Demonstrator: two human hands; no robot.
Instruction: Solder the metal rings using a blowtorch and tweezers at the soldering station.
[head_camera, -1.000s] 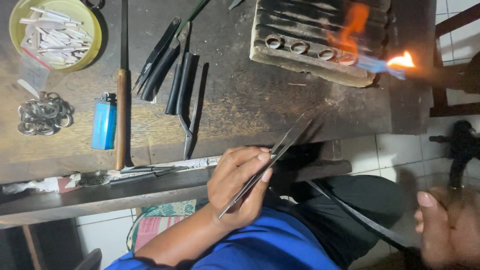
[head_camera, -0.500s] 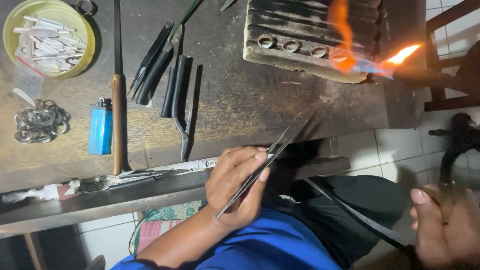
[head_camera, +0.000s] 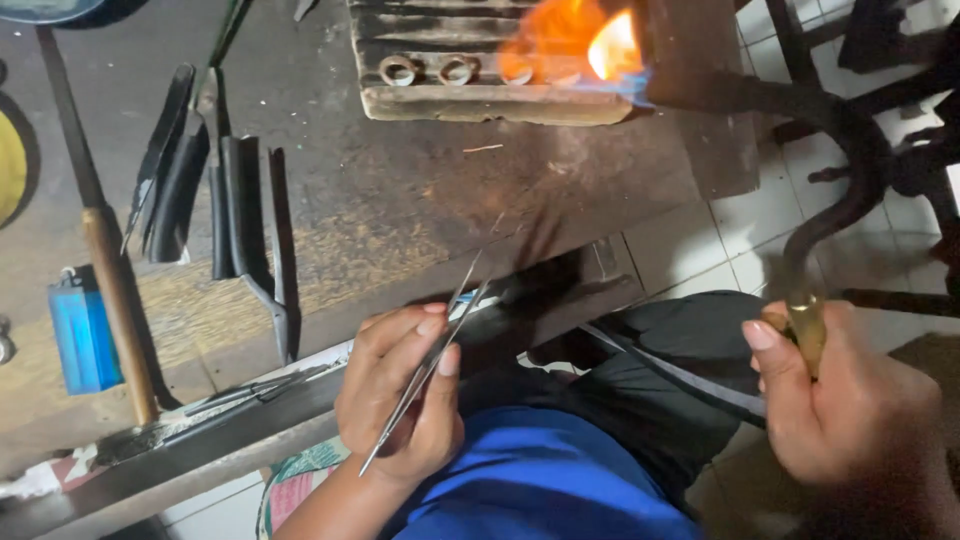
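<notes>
My left hand (head_camera: 400, 395) grips long thin metal tweezers (head_camera: 432, 358), their tips pointing up over the bench edge. My right hand (head_camera: 850, 400) holds the brass handle of a curved black torch (head_camera: 835, 160). Its nozzle reaches the top of the view and its orange and blue flame (head_camera: 590, 45) plays on the right end of a scorched, ribbed soldering block (head_camera: 470, 75). Two metal rings (head_camera: 428, 70) stand on the block to the left of the flame; a third is half hidden in the fire.
On the dark wooden bench (head_camera: 400, 200) lie black-handled pliers and cutters (head_camera: 225, 200), a wooden-handled tool (head_camera: 110, 300) and a blue lighter (head_camera: 82, 335). A black hose (head_camera: 670, 375) crosses my lap. White tiled floor and dark chair legs (head_camera: 900, 60) are at the right.
The view has moved closer and shifted. The torch flame now sits on the block's right end beside the rings. My right hand has come up into view holding the torch handle. The tweezers stay gripped.
</notes>
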